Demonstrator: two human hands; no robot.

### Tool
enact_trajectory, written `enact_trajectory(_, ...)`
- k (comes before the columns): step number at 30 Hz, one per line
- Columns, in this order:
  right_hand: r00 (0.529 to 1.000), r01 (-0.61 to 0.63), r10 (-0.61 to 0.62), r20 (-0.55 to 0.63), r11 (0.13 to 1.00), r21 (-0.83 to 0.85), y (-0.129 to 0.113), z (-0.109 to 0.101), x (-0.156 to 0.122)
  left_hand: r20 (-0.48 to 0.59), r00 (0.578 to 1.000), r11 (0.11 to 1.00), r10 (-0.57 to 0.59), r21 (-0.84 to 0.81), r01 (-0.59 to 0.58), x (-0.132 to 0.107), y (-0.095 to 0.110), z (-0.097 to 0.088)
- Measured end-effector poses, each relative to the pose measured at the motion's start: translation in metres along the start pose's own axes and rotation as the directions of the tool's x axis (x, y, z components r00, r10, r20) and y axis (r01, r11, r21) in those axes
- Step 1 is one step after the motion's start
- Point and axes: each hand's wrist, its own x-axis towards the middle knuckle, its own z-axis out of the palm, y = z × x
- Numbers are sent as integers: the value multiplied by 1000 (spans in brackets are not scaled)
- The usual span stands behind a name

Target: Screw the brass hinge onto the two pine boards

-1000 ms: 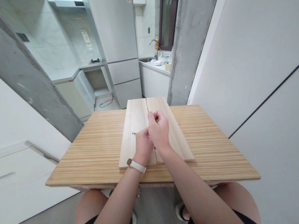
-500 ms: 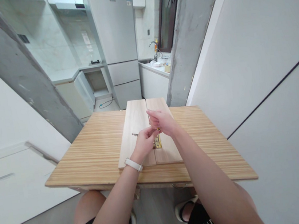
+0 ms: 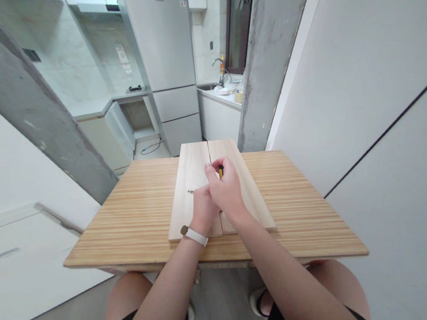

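Observation:
My right hand [image 3: 225,187] is closed over the middle of two pale boards, its fingers curled round a yellow-and-black screwdriver [image 3: 221,171]. Only a short piece of the handle shows; the tip is hidden. My left hand [image 3: 204,207], with a white-banded watch on the wrist, is tucked against and partly behind the right one, so its fingers are out of sight. Beneath the hands lie the left board [image 3: 183,214] and the right board [image 3: 257,212], side by side with a narrow seam. Small screws [image 3: 190,191] rest on the left board. The brass-coloured hinge is covered by my hands.
The boards lie on a wood-grain table [image 3: 127,218], whose front edge is close to my knees. Beyond it stand a silver refrigerator [image 3: 169,45] and a counter with a sink tap [image 3: 220,67]. A white panel [image 3: 387,105] rises on the right.
My right hand has turned and come back toward me, bringing the yellow-and-black handle into view. It now covers the left fingers and the brass-coloured hinge that showed earlier.

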Motion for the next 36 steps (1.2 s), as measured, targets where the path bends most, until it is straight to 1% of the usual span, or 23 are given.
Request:
enact_trajectory(2, 1000, 15, -17, -26, 999, -48, -1, 5, -4, -22, 1000, 1000, 6, 28, -6, 1, -1, -1)
enact_trajectory(5, 1000, -26, 26, -9, 999, -28, 4, 8, 1, -14, 1000, 1000, -3, 11, 4, 1, 4, -4)
enact_trajectory(8, 991, -114, 109, 74, 991, 72, 12, 7, 16, 50, 999, 995, -8, -100, 13, 0, 7, -5)
enact_trajectory(10, 970, -182, 152, 189, 972, 151, 17, 3, 28, 114, 993, 977, -3, -213, 28, 1, 6, -4)
enact_trajectory(11, 945, -216, 157, 288, 959, 185, 19, 1, 34, 149, 989, 961, -3, -272, 44, 1, 4, -2)
enact_trajectory(12, 904, -250, 148, 400, 944, 215, 21, -3, 39, 184, 983, 942, -4, -328, 65, 2, 2, -1)
enact_trajectory(14, 788, -320, 100, 607, 910, 265, 23, -10, 47, 242, 970, 905, -3, -412, 106, 4, 0, 1)
enact_trajectory(15, 738, -351, 74, 671, 891, 287, 24, -14, 50, 264, 965, 892, 3, -437, 117, 5, -1, 2)
enact_trajectory(16, 709, -375, 56, 703, 874, 309, 24, -17, 53, 282, 959, 885, 13, -449, 120, 6, -1, 2)
enact_trajectory(17, 698, -393, 48, 714, 859, 327, 25, -20, 54, 293, 956, 885, 21, -451, 119, 6, 0, 2)
enact_trajectory(18, 698, -404, 47, 715, 850, 337, 26, -21, 55, 297, 955, 890, 26, -442, 113, 7, 0, 2)
enact_trajectory(19, 704, -404, 50, 708, 848, 342, 27, -23, 55, 293, 956, 901, 24, -420, 106, 7, 1, 1)
enact_trajectory(21, 735, -371, 48, 677, 864, 342, 29, -24, 54, 262, 965, 938, 2, -334, 89, 7, 3, 0)
enact_trajectory(22, 759, -340, 44, 650, 878, 338, 30, -24, 52, 242, 970, 956, -7, -283, 78, 7, 4, -1)
enact_trajectory(23, 793, -301, 39, 608, 893, 334, 30, -24, 50, 225, 974, 969, -8, -238, 63, 7, 5, -2)
enact_trajectory(26, 912, -171, 30, 408, 935, 312, 25, -22, 40, 193, 981, 988, 24, -157, 7, 5, 8, -5)
enact_trajectory(27, 943, -138, 34, 331, 944, 298, 22, -20, 36, 183, 983, 991, 32, -136, -7, 5, 9, -6)
enact_trajectory(28, 964, -115, 40, 263, 953, 279, 18, -18, 30, 168, 985, 994, 33, -108, -15, 4, 9, -7)
enact_trajectory(30, 984, -97, 61, 165, 970, 224, 9, -13, 16, 127, 992, 1000, 15, -29, -12, 2, 10, -7)
enact_trajectory(33, 996, -80, 75, 52, 990, 112, -2, -4, -1, 68, 998, 996, -14, 92, 8, 1, 10, -8)
enact_trajectory(36, 994, -97, 101, -43, 992, 83, -4, 2, -7, 59, 998, 994, -1, 112, -6, 1, 11, -9)
